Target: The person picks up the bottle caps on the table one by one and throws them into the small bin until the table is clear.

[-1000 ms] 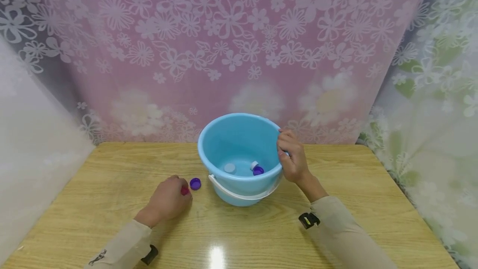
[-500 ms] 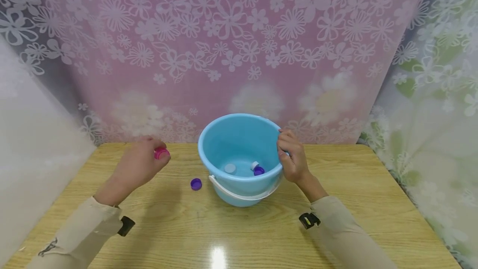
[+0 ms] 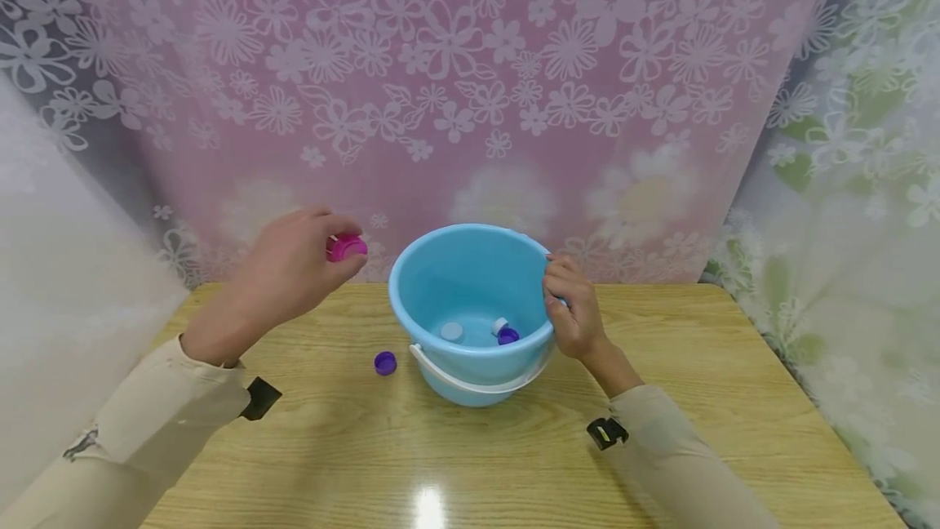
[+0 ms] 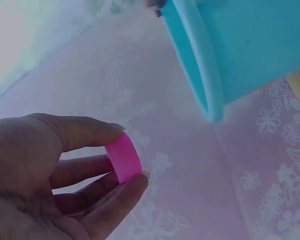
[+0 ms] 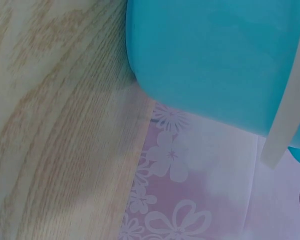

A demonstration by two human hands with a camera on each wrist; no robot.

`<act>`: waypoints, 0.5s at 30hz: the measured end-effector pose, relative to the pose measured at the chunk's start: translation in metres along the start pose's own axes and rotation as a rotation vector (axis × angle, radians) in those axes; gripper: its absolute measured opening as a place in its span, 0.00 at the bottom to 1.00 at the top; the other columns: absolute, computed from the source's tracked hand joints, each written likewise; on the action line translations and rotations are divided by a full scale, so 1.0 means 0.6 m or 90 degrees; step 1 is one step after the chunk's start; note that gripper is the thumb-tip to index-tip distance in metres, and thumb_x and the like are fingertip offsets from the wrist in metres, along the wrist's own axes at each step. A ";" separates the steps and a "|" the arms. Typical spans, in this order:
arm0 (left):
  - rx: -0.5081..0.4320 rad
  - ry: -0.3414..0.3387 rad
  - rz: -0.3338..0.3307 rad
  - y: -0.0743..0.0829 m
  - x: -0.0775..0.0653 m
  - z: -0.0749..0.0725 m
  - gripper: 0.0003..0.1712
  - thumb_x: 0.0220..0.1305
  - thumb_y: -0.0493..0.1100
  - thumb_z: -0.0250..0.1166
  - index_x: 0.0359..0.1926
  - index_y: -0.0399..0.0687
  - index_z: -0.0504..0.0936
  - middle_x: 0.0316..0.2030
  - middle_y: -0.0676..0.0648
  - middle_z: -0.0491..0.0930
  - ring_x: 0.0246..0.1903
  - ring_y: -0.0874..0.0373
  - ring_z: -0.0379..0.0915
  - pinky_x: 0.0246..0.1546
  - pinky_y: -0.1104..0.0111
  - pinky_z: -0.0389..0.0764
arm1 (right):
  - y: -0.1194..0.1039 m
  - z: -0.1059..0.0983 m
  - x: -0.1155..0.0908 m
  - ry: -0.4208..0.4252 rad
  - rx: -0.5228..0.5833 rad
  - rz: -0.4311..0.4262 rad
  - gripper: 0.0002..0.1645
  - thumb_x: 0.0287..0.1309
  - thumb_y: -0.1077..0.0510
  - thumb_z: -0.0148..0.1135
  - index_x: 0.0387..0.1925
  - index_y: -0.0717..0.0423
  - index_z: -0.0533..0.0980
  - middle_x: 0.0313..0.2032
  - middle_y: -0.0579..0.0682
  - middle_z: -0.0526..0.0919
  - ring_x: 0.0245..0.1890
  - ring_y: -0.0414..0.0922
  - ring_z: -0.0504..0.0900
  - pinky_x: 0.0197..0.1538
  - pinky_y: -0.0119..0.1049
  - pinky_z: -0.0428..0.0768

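Note:
My left hand point(image 3: 290, 268) pinches a pink bottle cap point(image 3: 348, 248) between thumb and fingers, raised to the left of the blue bucket point(image 3: 470, 374). In the left wrist view the same pink cap point(image 4: 124, 158) shows its side, with the bucket's rim point(image 4: 202, 60) beyond it. My right hand point(image 3: 576, 308) grips the bucket's right rim. Inside the bucket, on its bottom, lie a white cap point(image 3: 500, 325), a purple cap point(image 3: 507, 336) and a pale round disc point(image 3: 451, 331). Another purple cap point(image 3: 385, 363) rests on the table, left of the bucket.
The bucket stands on a wooden table point(image 3: 624, 480), its white handle point(image 3: 470, 386) hanging down in front. Behind the table hangs a pink flowered curtain point(image 3: 455, 88), with pale curtains point(image 3: 866, 211) at the sides. The right wrist view shows the bucket's outer wall point(image 5: 215, 60) close up.
My left hand has picked up the pink cap from beside the purple one, lifted it up and left, then brought it higher and slightly right. The right hand stays at the rim.

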State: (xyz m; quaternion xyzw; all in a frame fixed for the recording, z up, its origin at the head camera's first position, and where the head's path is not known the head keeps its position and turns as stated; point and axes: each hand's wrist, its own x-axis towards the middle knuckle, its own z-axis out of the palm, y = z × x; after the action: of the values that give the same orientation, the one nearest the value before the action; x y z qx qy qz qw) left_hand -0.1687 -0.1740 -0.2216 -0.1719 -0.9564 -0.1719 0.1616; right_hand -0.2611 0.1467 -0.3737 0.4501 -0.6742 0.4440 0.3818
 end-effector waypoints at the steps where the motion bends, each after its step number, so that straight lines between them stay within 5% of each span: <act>1: -0.001 -0.004 0.007 0.006 0.004 0.000 0.12 0.60 0.41 0.62 0.42 0.39 0.83 0.37 0.43 0.78 0.35 0.51 0.76 0.35 0.59 0.77 | -0.001 0.000 0.000 0.000 0.000 0.001 0.12 0.47 0.62 0.41 0.13 0.51 0.56 0.17 0.48 0.57 0.29 0.49 0.64 0.51 0.60 0.66; 15: -0.024 -0.068 0.098 0.085 0.075 0.022 0.17 0.59 0.41 0.65 0.49 0.38 0.81 0.40 0.44 0.81 0.38 0.52 0.76 0.38 0.63 0.79 | 0.000 0.000 0.000 0.000 0.000 0.000 0.12 0.47 0.61 0.41 0.12 0.52 0.56 0.17 0.47 0.56 0.28 0.48 0.64 0.52 0.56 0.67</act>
State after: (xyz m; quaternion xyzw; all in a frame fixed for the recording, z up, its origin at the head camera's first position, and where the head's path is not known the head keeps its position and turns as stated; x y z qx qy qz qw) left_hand -0.1922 -0.1119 -0.2029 -0.2566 -0.9444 -0.1674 0.1196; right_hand -0.2612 0.1468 -0.3740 0.4498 -0.6743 0.4439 0.3820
